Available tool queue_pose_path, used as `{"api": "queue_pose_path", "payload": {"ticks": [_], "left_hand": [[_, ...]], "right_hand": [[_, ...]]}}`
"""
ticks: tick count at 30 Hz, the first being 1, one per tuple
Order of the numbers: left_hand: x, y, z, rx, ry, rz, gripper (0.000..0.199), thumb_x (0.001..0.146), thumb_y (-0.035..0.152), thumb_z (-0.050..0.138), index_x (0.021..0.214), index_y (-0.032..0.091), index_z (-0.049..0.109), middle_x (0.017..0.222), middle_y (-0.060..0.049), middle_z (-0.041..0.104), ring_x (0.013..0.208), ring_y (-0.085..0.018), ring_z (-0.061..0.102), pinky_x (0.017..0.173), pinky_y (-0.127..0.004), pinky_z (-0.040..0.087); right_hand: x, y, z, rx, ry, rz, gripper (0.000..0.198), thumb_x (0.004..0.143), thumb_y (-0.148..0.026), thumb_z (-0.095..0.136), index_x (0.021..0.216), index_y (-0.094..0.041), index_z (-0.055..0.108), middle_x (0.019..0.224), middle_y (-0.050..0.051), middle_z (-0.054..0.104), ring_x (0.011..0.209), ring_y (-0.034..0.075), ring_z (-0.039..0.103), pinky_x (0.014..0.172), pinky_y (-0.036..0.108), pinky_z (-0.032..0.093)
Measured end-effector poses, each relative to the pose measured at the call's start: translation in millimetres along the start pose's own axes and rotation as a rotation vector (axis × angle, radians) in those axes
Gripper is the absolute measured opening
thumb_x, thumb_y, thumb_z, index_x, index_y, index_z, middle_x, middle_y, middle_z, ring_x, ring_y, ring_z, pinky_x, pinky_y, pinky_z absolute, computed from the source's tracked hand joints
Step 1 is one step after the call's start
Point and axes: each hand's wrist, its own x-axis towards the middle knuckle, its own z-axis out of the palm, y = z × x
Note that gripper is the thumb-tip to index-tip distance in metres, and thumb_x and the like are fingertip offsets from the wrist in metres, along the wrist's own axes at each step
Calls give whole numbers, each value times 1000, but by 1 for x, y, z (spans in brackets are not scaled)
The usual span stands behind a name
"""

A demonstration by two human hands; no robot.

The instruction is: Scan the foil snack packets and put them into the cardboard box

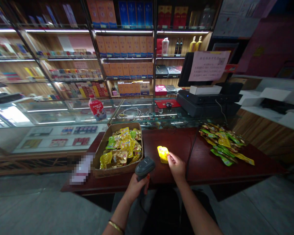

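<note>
My left hand (134,186) is wrapped round the handle of a dark grey barcode scanner (145,167), its head tilted up to the right. My right hand (177,166) pinches a small yellow snack packet (163,154) by its right edge, above the dark red table (152,137). The packet looks brightly lit. To the left of the scanner stands an open cardboard box (140,143), filled with yellow, green and gold packets (123,147). Further right on the table lies a loose pile of similar packets (222,138).
A glass counter (147,114) runs behind the table, bearing a red-labelled bottle (97,107), a mouse (168,104) and a white cable (129,112). A monitor (186,68) with a paper sign (208,65) stands at the right. Lit shelves of boxes and bottles line the back. A black cable (193,147) crosses the table.
</note>
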Motion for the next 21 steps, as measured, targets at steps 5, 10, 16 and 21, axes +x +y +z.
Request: {"api": "queue_pose_path", "payload": {"ticks": [5,10,16,21], "left_hand": [[0,6,3,-25,2,-34,44,82,58,72,83,15,63,40,4,55,33,-9,45,44,-21,30],[1,9,4,-18,17,-66,48,79,61,73,86,14,64,42,4,57,33,-9,45,43,-21,31],[-2,17,7,-23,14,-68,50,79,60,73,95,13,64,41,5,56,33,-9,46,44,-21,31],[-3,29,14,-7,40,-138,47,77,55,75,93,13,63,44,6,56,32,-9,45,40,-20,29]], "right_hand": [[1,-1,1,7,1,22,36,90,-44,54,101,-18,77,95,12,80,74,22,74,64,30,58],[1,-4,3,190,-8,86,44,90,-40,57,127,-17,61,103,12,76,83,21,73,67,28,60],[4,-12,-1,127,-134,-96,54,91,-24,49,145,-21,54,119,12,64,81,16,67,70,27,58],[7,-9,-2,90,-150,-143,55,89,-21,49,143,-21,58,116,11,65,82,17,66,68,27,57]]}}
